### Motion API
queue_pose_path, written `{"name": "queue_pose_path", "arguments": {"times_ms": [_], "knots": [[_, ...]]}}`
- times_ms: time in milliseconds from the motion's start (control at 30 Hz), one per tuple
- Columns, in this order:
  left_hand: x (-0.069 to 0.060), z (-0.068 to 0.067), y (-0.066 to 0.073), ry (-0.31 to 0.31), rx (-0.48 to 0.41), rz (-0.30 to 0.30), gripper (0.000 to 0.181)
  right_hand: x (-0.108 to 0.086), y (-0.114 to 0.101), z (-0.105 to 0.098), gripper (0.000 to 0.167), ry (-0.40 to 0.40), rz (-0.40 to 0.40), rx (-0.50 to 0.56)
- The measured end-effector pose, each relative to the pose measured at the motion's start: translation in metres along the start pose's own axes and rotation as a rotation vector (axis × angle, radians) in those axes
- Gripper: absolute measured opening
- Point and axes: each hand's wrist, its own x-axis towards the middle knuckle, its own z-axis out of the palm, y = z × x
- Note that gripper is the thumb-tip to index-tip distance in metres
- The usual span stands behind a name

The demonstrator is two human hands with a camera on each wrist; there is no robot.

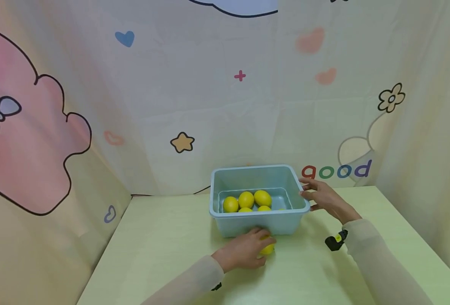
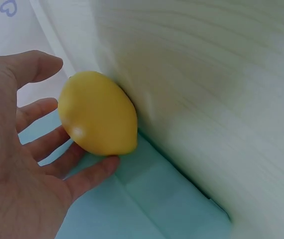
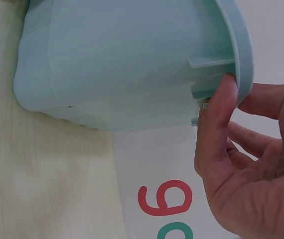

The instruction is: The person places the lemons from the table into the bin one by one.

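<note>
A light-blue plastic bin (image 1: 259,223) stands at the back of the table with several yellow lemons (image 1: 246,200) inside. Just in front of it, a single lemon (image 2: 98,113) lies on the table. Around that lemon my left hand (image 1: 244,250) is spread; in the left wrist view the thumb stays apart from it, while the fingers (image 2: 99,174) reach along its side by the bin wall. On the bin's right side, my right hand (image 3: 251,159) pinches the rim between thumb and fingers. The near wall hides part of the bin's contents.
The pale wood-grain table (image 1: 164,241) reaches back to a printed curtain (image 1: 194,97) close behind the bin. More curtain hangs at both sides. Dark devices (image 1: 336,241) are worn at the wrists.
</note>
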Motion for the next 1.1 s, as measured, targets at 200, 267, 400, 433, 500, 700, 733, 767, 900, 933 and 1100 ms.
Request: {"name": "queue_pose_path", "arguments": {"times_ms": [200,267,400,433,500,700,733,767,900,933,1100], "knots": [[0.000,0.001,0.003,-0.041,-0.008,-0.034,0.054,0.000,0.001,0.001,0.068,-0.002,0.000,0.002],[-0.002,0.002,0.004,-0.061,-0.021,-0.045,0.054,0.000,0.001,0.002,0.068,-0.004,0.002,0.000],[-0.004,0.005,0.005,-0.095,-0.053,-0.049,0.053,0.000,0.001,0.001,0.068,0.001,-0.004,-0.002],[-0.005,0.005,0.005,-0.102,-0.055,-0.040,0.053,-0.001,0.001,0.001,0.067,0.001,-0.007,-0.001],[-0.005,0.005,0.006,-0.136,-0.083,-0.023,0.053,-0.001,0.002,0.000,0.067,0.002,-0.012,0.002],[-0.008,0.004,0.011,-0.235,-0.149,0.012,0.052,-0.001,0.003,0.000,0.066,-0.004,-0.007,0.014],[-0.008,0.004,0.011,-0.241,-0.151,0.013,0.052,-0.001,0.003,0.000,0.065,-0.003,-0.007,0.014],[-0.009,0.003,0.012,-0.245,-0.154,0.011,0.051,-0.001,0.003,0.000,0.065,-0.002,-0.007,0.014],[-0.009,0.004,0.012,-0.245,-0.138,0.006,0.048,-0.001,0.001,0.000,0.067,0.001,-0.009,0.004],[-0.010,0.003,0.012,-0.247,-0.137,0.004,0.047,-0.001,0.000,0.000,0.067,0.001,-0.010,0.002],[-0.012,-0.001,0.012,-0.238,-0.119,0.009,0.045,0.000,-0.001,0.000,0.068,0.002,-0.014,-0.002]]}}
